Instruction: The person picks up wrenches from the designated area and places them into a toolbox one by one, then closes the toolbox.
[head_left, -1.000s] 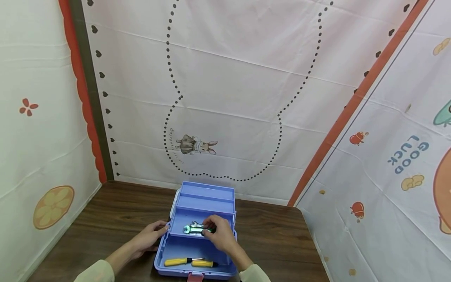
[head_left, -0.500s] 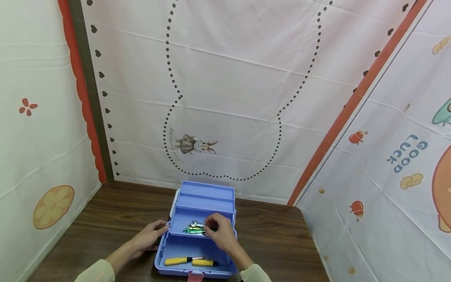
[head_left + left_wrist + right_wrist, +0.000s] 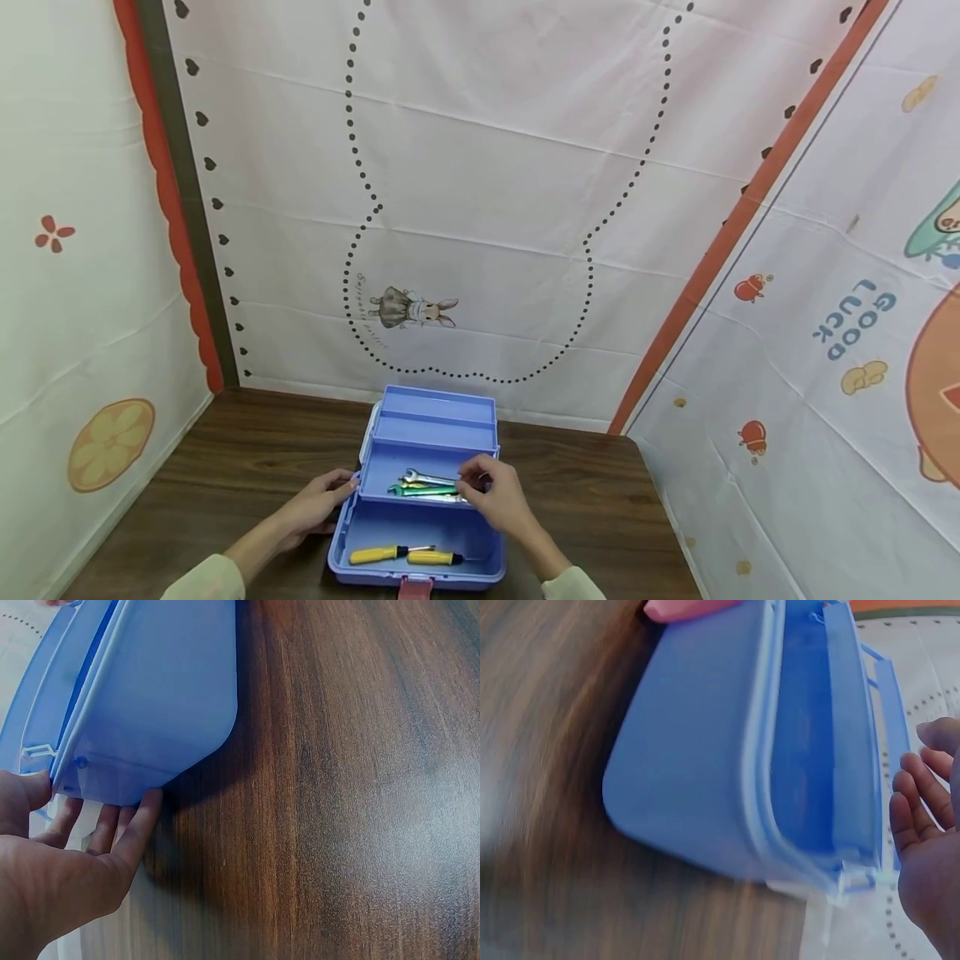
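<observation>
A blue toolbox (image 3: 412, 523) stands unfolded on the table, its trays stepped up behind the deep front compartment. Several wrenches, one a green wrench (image 3: 427, 491), lie in the lowest raised tray. My left hand (image 3: 318, 502) holds the box's left side; in the left wrist view, the thumb lies at the rim and the fingers (image 3: 139, 825) against the wall. Over the right end of the wrenches is my right hand (image 3: 498, 493). The right wrist view shows its fingers (image 3: 922, 791) loosely bent, with nothing visible in them. Two yellow-handled screwdrivers (image 3: 378, 554) lie in the front compartment.
A dark wooden table (image 3: 585, 517) carries the box. Its reddish latch (image 3: 415, 588) hangs at the front. A printed white cloth (image 3: 480, 250) stands behind the table, with more cloth along both sides.
My right hand has let go of the wrenches and drawn back to the right, leaving more of them in sight. The left hand stays at the box's side.
</observation>
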Demonstrator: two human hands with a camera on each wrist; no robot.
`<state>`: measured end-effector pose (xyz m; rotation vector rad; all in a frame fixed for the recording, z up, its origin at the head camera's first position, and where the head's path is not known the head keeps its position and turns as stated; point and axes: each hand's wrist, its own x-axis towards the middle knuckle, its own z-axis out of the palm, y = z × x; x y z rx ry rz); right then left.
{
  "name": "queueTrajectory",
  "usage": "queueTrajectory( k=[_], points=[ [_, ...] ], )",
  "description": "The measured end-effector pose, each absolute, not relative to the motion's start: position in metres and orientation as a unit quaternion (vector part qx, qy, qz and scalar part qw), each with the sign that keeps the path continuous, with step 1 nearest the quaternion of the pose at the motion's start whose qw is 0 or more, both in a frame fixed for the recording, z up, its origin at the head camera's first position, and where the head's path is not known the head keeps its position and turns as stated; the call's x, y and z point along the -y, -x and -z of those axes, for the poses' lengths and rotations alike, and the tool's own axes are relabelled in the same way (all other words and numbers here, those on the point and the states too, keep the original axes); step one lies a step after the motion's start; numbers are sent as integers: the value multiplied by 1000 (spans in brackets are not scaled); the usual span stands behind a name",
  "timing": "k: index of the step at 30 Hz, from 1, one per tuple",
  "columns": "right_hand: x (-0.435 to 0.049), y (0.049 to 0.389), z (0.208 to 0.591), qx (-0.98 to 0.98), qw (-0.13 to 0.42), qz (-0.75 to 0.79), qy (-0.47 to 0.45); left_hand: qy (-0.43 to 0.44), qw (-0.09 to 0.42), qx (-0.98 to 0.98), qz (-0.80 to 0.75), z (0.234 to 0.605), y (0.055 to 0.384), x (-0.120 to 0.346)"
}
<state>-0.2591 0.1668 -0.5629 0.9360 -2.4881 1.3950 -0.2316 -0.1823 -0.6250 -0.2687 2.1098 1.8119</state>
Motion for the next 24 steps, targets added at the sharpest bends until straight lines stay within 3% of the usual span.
queueTrajectory(
  k=[14,24],
  points=[
    [-235,272,553,834,79,-517,-177,101,173,-740,-642,629,230,182],
    [-248,290,558,805,98,-567,-145,84,184,-727,-656,623,233,186]
  ],
)
